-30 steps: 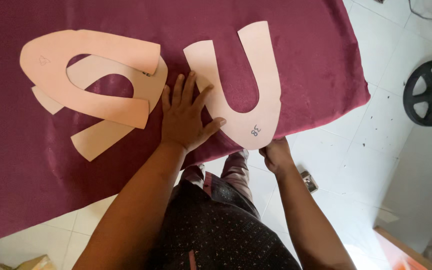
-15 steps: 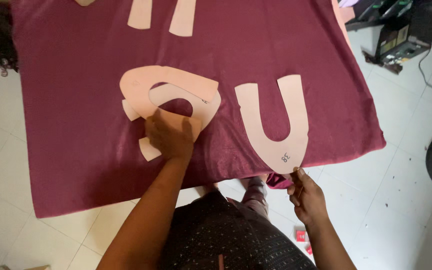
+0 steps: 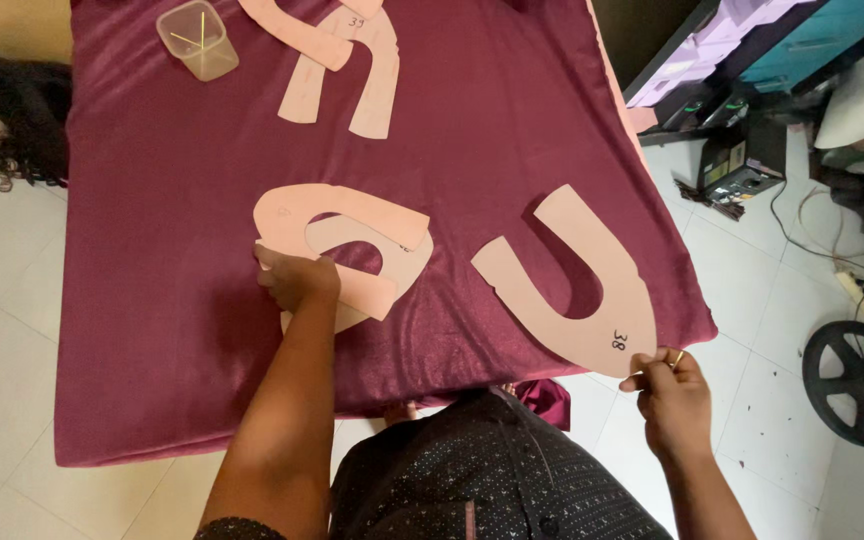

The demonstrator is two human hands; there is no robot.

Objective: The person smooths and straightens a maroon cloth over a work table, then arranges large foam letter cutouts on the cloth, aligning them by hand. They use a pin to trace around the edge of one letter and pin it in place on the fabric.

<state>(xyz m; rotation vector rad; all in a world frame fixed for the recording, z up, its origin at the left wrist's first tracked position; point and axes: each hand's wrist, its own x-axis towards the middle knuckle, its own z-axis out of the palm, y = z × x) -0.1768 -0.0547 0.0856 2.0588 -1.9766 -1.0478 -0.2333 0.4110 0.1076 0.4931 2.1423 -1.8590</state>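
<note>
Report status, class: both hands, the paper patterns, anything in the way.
Left hand pressing stacked pink patterns. Right hand pinching U-shaped pattern at table edge. Nothing between them on maroon cloth.

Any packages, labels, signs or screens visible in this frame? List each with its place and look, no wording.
Handwritten mark: dark ink at the curved end of the pink U-shaped paper template, near the table's front edge, pinched by the right hand.
Second handwritten mark: dark, small, on the pink templates at the far edge.
Small device: dark box with a pale panel, on the floor at right; too small to tell whether it is a screen.
No packages or signs.
</note>
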